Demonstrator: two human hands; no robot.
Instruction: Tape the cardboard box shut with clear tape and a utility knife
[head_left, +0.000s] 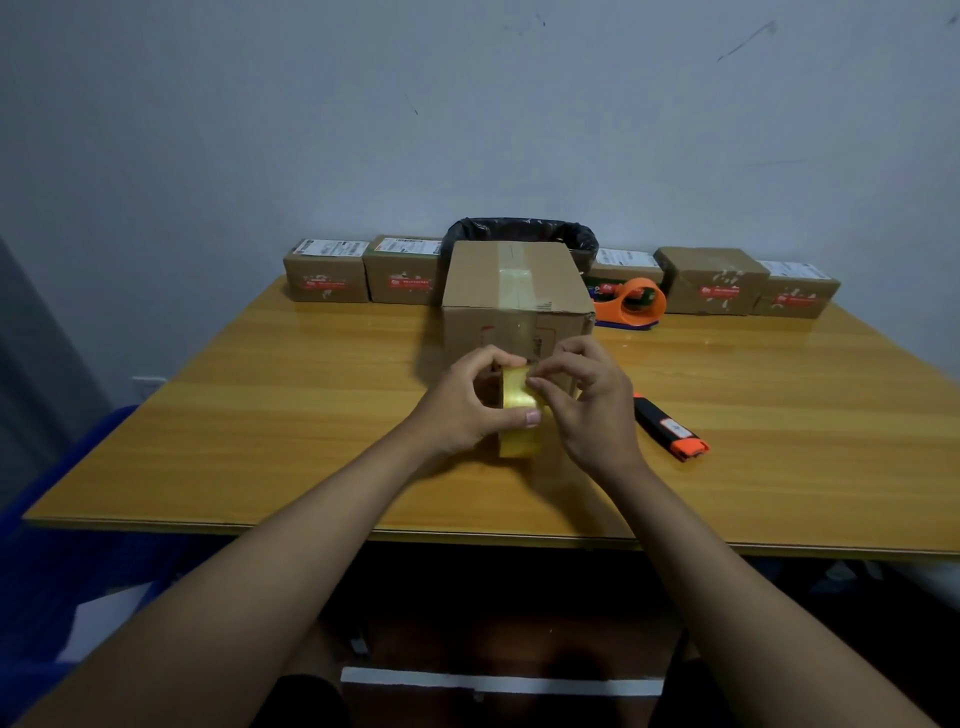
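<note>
A closed cardboard box (511, 291) stands mid-table, with a strip of clear tape running along its top seam and down its front. In front of it my left hand (462, 410) grips a yellowish roll of clear tape (519, 415), held upright on edge. My right hand (592, 405) pinches at the top of the roll with thumb and fingertips. A black and orange utility knife (670, 428) lies on the table just right of my right hand.
The wooden table (260, 415) carries a row of small labelled parcels (326, 270) along the back wall, an orange tape dispenser (631, 304) right of the box, and a black-lined bin (522, 234) behind it. A blue crate (62, 545) sits lower left.
</note>
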